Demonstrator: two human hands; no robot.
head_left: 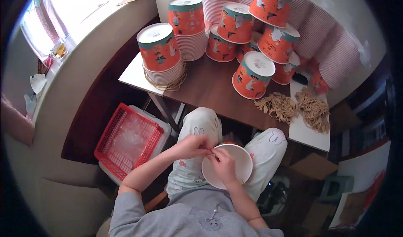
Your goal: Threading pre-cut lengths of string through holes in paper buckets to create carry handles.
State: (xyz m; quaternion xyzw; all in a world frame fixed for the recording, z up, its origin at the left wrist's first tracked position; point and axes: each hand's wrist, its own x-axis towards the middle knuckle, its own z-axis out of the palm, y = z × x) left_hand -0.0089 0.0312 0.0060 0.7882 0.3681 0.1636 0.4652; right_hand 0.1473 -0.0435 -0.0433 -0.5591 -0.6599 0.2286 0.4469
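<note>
A paper bucket (238, 164) with a white inside rests between my thighs, its open mouth facing up. At the left part of its rim, my left hand (197, 146) and my right hand (223, 164) meet with their fingertips pinched together. My right hand reaches across the mouth of the bucket. Whatever lies between the fingers is too small and covered to make out. On the table ahead, the nearest finished-looking bucket (252, 78) stands upside down, orange with a green band and a white base.
Bundles of tan cord (278, 106) lie at the right of the brown table (210, 90). Stacked white buckets topped with an orange one (159, 48) stand left, cord around their foot. More orange buckets are piled behind. A red basket (110, 132) holding clear plastic sits at my left.
</note>
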